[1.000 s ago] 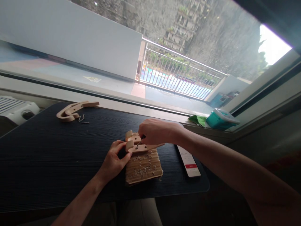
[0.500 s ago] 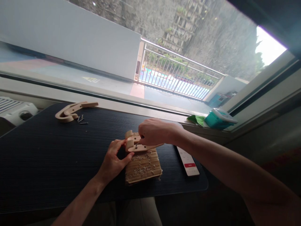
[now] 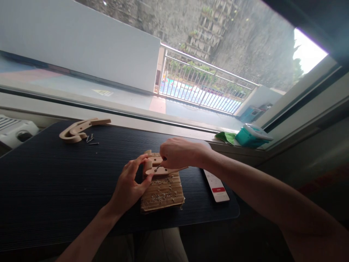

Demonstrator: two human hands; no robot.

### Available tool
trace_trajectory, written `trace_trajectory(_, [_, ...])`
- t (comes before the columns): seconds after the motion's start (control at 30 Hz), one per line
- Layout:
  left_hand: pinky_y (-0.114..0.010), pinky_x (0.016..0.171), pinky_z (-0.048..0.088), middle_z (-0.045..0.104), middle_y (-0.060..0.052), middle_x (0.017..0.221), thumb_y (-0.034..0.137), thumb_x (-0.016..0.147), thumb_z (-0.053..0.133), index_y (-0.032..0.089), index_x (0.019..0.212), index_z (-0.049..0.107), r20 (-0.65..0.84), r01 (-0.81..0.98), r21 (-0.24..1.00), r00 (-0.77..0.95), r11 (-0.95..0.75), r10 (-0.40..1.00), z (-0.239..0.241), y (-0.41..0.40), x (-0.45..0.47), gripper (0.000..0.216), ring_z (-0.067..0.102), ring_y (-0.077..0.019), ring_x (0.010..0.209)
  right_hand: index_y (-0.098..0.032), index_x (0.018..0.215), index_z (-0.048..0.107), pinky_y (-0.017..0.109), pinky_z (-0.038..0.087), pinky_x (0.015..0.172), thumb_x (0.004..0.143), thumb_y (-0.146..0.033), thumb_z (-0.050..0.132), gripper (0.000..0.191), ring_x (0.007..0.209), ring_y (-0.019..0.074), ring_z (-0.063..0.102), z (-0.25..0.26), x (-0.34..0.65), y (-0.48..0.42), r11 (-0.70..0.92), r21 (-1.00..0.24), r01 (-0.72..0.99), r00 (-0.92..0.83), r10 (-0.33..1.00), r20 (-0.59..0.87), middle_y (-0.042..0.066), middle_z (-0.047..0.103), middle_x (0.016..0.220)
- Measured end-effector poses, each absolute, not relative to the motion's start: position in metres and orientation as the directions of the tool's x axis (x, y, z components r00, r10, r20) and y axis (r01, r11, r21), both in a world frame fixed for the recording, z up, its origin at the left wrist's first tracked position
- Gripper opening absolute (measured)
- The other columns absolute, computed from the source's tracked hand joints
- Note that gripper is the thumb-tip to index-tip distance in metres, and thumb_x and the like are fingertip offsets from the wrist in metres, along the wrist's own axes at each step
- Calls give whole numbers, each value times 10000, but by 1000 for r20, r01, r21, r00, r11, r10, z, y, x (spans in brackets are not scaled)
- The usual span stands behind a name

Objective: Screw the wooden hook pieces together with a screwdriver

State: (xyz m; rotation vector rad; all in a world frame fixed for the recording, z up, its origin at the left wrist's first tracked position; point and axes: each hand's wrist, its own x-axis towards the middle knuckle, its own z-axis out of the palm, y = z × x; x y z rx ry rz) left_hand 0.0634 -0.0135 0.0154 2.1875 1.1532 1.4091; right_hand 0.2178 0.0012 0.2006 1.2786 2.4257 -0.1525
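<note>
Two pale curved wooden pieces with drilled holes lie side by side on a corrugated cardboard block (image 3: pixel 163 196). My left hand (image 3: pixel 131 178) pinches the curled left end of the nearer wooden piece (image 3: pixel 165 171), thumb on the near side and fingers on the far side. Above that piece, my right hand (image 3: pixel 174 153) is closed around a tool with a thin metal shaft (image 3: pixel 157 169). Its tip meets a hole near the curled end; the handle is hidden in my fist. The farther wooden piece (image 3: pixel 156 160) is partly covered by my right hand.
More curved wooden pieces (image 3: pixel 73 133) rest at the table's far left, beside several screws (image 3: pixel 91 139). A phone (image 3: pixel 216 187) lies right of the block, under my right forearm. On the sill stand a teal box (image 3: pixel 252 138) and a green cloth (image 3: pixel 225 137).
My left fingers have shifted farther over the curled end of the wooden piece, and the thumb now presses higher on its near side. My right hand stays at the same hole.
</note>
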Motion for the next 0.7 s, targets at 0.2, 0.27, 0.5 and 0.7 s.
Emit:
trace_trajectory(0.2, [-356,794,460,583,-39,854,235,841,581,231,1007,666,754,646,414,150,-641,639,22,-31,55,186,567,-200,815,-123,927,740,266,313,532,804,-292,530,296,645,152,562,201,216,2,575,101,812,-496,771,-399,106,708,788])
trace_trajectory(0.27, [-347,768,447,575,-33,813,188,844,571,232,1038,669,771,665,350,196,-660,606,23,-39,53,223,550,-186,772,-122,925,741,266,317,532,801,-283,526,296,654,155,569,201,216,2,579,100,809,-500,767,-402,110,712,801])
trace_trajectory(0.5, [-415,964,413,658,-91,1173,168,864,533,177,1125,620,710,656,247,379,-713,594,27,-63,70,275,557,-247,1085,-114,942,740,266,340,546,772,-243,538,294,704,175,605,202,213,2,588,112,801,-502,762,-410,120,718,832])
trace_trajectory(0.7, [-497,1015,382,562,-171,1350,319,852,526,117,1290,534,558,772,276,357,-573,749,25,-75,96,482,499,-328,1238,-113,968,736,272,370,572,790,-290,537,321,740,191,618,204,210,3,579,119,806,-482,761,-434,130,716,837])
